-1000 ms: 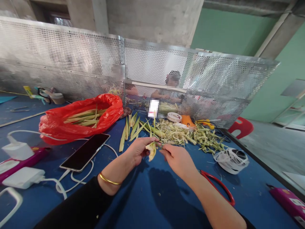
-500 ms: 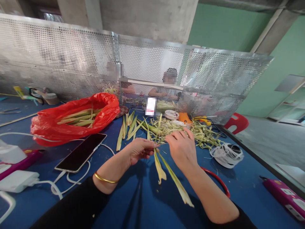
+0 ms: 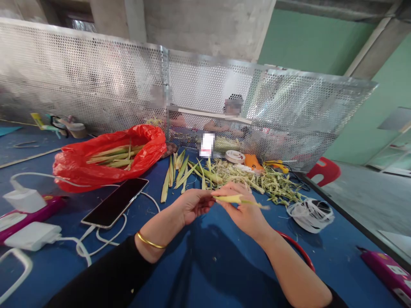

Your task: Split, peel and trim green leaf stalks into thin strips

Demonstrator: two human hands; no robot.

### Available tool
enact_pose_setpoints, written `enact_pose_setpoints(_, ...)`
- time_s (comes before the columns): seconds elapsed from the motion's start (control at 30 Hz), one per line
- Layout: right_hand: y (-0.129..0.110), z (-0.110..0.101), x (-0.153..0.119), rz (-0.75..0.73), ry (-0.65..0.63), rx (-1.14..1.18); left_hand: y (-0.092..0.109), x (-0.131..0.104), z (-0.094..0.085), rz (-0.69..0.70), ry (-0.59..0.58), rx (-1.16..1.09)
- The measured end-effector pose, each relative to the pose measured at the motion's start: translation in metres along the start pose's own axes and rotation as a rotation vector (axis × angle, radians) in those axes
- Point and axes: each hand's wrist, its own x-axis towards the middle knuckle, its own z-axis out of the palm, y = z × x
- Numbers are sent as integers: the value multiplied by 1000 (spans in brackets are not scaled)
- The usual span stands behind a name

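Observation:
My left hand, with a gold bangle at the wrist, pinches the inner end of a pale green husk strip. Against it, my right hand has its fingers closed round the same strip, which lies across them and points right. The fingertips of both hands meet above the blue table. Just beyond the hands lie several loose husk leaves and a heap of shredded husk pieces. More long husks rest inside a red plastic bag at the left.
A phone with white cables and chargers lies at left. To the right are a white ribbon roll, a red hoop and a purple power strip. People sit behind the perforated metal screen.
My right hand has moved in to meet my left. The husk pieces that hung down below my left hand now lie across my right fingers. The view has shifted slightly.

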Motion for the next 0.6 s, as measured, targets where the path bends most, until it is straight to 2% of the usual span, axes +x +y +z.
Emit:
enact_pose_setpoints(0.07, 1, 1, 0, 55, 13, 117, -1, -1, 0, 28, -25, 3)
enact_pose_setpoints(0.13, 4, 1, 1, 178, 31, 271, -1, -2, 1, 66, -62, 10)
enact_pose_setpoints(0.27, 6, -2, 2, 409, 149, 448, 1, -7, 0, 141, -201, 72)
enact_pose_setpoints(0.37, 5, -3, 3, 440, 214, 458, 2, -9, -1, 159, -259, 127)
enact_pose_setpoints(0.6, 4, -1, 2, 451, 254, 423, 2, -9, -1, 165, -284, 153)
